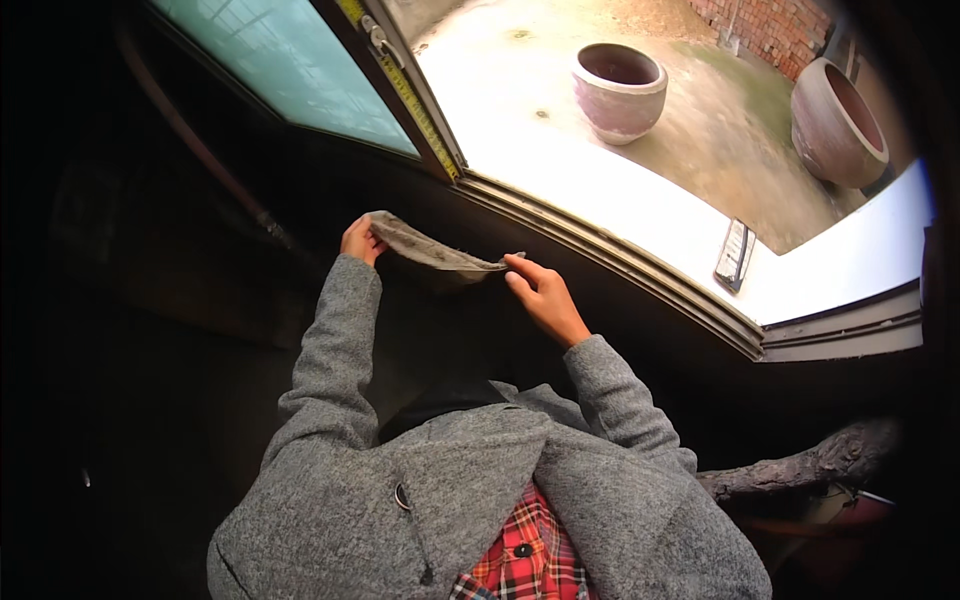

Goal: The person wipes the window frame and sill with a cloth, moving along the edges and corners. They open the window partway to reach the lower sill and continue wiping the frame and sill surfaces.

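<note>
A dirty grey cloth (425, 243) is stretched between my two hands, sagging a little in the middle. My left hand (362, 241) is closed on its left end, fingers folded at the edge. The thumb and fingers of my right hand (545, 297) pinch the cloth's right corner. Both hands hold it in front of my body, a little below the window sill and apart from it. The sliding window's track (620, 270) runs just beyond the right hand.
The window stands partly open, its glass pane (300, 75) at the left. A small flat object (735, 256) lies on the white outer ledge. Outside are two large clay pots (622, 115) and a brick wall (770, 30). A rough branch (810, 462) lies at my lower right.
</note>
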`<state>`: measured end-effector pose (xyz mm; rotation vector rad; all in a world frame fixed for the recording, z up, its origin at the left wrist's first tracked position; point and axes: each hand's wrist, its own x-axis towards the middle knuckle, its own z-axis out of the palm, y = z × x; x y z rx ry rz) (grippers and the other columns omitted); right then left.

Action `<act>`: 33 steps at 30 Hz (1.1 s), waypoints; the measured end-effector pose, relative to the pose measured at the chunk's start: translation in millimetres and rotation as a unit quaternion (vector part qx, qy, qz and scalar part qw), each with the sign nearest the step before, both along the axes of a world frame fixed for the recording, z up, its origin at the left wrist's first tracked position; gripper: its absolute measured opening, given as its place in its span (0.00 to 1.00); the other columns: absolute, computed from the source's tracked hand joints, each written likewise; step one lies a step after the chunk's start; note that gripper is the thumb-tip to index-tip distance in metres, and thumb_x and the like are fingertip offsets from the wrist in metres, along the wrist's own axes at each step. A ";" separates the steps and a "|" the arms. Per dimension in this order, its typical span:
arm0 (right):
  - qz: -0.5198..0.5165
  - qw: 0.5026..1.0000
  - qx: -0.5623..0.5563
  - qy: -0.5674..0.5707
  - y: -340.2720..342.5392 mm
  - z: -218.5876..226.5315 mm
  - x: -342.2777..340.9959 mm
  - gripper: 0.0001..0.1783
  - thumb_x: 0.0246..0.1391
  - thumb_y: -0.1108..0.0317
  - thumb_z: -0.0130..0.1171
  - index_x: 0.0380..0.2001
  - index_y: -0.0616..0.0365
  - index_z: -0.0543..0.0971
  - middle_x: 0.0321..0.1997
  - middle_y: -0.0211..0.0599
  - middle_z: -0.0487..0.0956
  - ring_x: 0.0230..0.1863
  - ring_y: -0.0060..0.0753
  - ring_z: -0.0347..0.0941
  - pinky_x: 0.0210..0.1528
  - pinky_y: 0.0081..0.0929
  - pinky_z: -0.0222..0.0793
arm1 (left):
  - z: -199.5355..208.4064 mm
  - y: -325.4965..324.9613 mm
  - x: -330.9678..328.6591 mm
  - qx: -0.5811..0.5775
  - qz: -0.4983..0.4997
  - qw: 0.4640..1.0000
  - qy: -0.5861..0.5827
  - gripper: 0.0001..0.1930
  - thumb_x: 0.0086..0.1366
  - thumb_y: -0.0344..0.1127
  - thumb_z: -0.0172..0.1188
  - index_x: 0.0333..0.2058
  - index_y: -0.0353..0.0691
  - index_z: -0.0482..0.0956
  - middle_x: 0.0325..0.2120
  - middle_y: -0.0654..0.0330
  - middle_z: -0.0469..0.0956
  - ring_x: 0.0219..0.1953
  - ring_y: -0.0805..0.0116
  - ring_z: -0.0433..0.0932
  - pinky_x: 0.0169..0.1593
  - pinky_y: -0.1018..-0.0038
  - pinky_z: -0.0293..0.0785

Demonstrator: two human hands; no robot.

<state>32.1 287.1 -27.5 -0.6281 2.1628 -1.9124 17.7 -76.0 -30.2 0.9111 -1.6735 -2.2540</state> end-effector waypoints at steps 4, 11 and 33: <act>-0.059 0.996 -0.047 -0.039 29.1 14.1 9.1 0.23 0.57 0.64 0.54 0.53 0.65 0.71 0.54 0.52 0.74 0.59 0.41 0.68 0.59 0.29 0.62 | -8.6 40.3 -35.0 0.019 -0.050 0.998 0.044 0.14 0.68 0.41 0.47 0.48 0.42 0.72 0.40 0.60 0.77 0.43 0.63 0.74 0.45 0.61 0.69; -0.266 0.962 -0.039 0.039 73.8 15.7 18.2 0.43 0.59 0.59 0.53 0.66 0.67 0.42 0.71 0.54 0.44 0.72 0.45 0.40 0.70 0.34 0.37 | -26.4 152.6 -82.0 -0.012 -0.139 0.976 0.164 0.14 0.68 0.36 0.49 0.47 0.37 0.75 0.39 0.62 0.78 0.41 0.73 0.76 0.45 0.74 0.71; -0.357 0.759 0.525 0.143 103.5 -52.6 -51.9 0.16 0.52 0.64 0.57 0.44 0.54 0.75 0.40 0.34 0.78 0.44 0.38 0.72 0.56 0.42 0.53 | -45.0 222.7 -91.7 -0.590 -0.133 0.787 0.121 0.10 0.63 0.34 0.50 0.34 0.32 0.75 0.37 0.46 0.73 0.45 0.46 0.68 0.51 0.57 0.64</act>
